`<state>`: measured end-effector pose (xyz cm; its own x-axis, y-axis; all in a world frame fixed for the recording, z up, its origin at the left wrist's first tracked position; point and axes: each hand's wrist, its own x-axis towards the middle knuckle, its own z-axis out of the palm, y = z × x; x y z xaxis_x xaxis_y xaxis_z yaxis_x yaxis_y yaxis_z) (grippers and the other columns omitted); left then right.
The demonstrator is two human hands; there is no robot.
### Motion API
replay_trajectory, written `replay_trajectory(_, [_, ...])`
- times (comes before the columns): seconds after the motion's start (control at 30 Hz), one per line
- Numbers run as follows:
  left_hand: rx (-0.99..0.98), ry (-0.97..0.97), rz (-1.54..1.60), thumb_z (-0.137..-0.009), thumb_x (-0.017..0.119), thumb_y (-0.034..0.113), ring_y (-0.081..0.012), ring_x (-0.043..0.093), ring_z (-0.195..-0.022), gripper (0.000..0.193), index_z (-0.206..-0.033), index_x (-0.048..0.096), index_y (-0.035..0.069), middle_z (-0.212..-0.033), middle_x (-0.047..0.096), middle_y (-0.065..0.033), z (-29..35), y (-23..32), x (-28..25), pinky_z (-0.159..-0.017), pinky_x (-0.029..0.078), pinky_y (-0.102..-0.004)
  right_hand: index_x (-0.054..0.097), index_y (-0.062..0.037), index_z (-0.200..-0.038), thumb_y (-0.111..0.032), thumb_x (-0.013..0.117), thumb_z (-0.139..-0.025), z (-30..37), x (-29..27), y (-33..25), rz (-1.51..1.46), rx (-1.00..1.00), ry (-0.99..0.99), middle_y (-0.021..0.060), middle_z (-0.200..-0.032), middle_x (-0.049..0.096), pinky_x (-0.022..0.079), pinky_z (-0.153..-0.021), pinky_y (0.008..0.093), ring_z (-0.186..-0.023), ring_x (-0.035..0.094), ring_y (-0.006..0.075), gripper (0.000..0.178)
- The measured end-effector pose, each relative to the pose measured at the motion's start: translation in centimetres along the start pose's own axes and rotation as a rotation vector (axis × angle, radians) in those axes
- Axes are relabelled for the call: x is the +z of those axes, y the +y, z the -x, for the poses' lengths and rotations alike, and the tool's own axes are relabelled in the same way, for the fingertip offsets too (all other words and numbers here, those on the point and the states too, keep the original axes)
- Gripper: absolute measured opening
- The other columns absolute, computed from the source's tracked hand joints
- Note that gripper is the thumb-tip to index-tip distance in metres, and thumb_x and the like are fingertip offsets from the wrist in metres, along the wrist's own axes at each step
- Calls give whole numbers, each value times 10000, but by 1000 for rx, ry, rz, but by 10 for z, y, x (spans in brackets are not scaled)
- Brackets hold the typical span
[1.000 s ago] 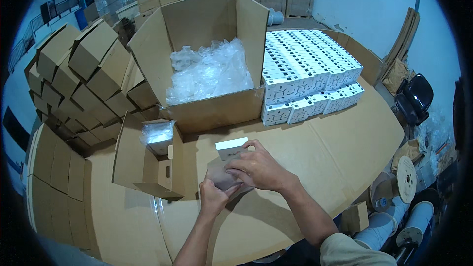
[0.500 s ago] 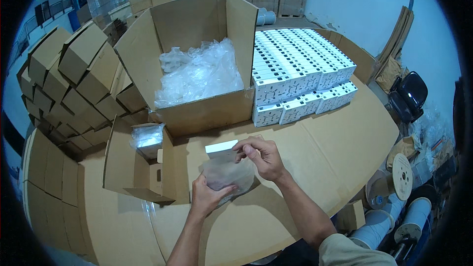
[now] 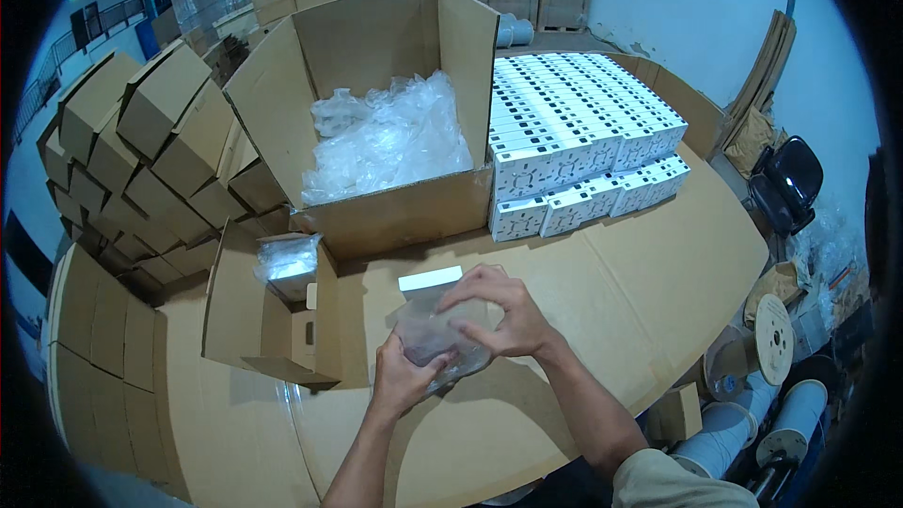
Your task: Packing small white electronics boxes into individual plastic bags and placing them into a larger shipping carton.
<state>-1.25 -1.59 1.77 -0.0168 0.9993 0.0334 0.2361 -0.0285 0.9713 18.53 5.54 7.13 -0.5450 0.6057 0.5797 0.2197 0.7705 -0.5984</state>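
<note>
My left hand (image 3: 406, 378) grips a clear, frosted plastic bag (image 3: 428, 331) from its near left side, with the thumb across the front. My right hand (image 3: 508, 310) is on the bag's right side, fingers curled over its upper edge and thumb against its front. A white box (image 3: 431, 279) shows its flat edge just beyond the top of the bag. The bag covers its lower part, so I cannot tell whether it is inside. Left of my hands stands an open small carton (image 3: 273, 339) containing items wrapped in clear plastic (image 3: 290, 259).
A large open carton (image 3: 395, 216) full of clear plastic bags (image 3: 395, 141) stands behind. To its right, white boxes (image 3: 583, 132) are stacked in rows on the cardboard-covered table (image 3: 621, 301). Brown cartons (image 3: 160, 150) pile up at left; cable spools (image 3: 773, 339) and a black chair (image 3: 785, 183) are at right.
My right hand's fingers have spread over the bag's upper edge, and its thumb has come down onto the front. My left hand keeps its grip. The view has shifted slightly.
</note>
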Motion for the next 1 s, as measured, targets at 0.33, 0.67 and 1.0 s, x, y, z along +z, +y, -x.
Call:
replay_trajectory(0.33, [26,25,7,-732,910,197,-238,706,-1030,651,-1248,589,-36,-1119,727,-169,-1,-10,0,-937,553,-377,687,-75,-1235,68,597,-891,7,12,41,-287,299,194,95,-1233,687,509,-902,328,-1103,636,198,383])
replay_trajectory(0.67, [18,38,-29,-729,908,165,-243,709,-1022,623,-1235,597,-23,-1106,731,-164,-1,-4,-2,-927,554,-382,683,-45,-1207,37,725,-866,12,27,73,-372,317,265,82,-1197,657,552,-828,285,-985,653,154,353])
replay_trajectory(1.0, [49,31,-59,-721,918,194,-246,712,-1019,612,-1198,609,-31,-1094,732,-169,-2,-7,-4,-913,559,-381,530,-21,-1070,78,682,-900,6,7,41,-856,341,602,85,-1097,594,584,-883,328,-988,634,162,249])
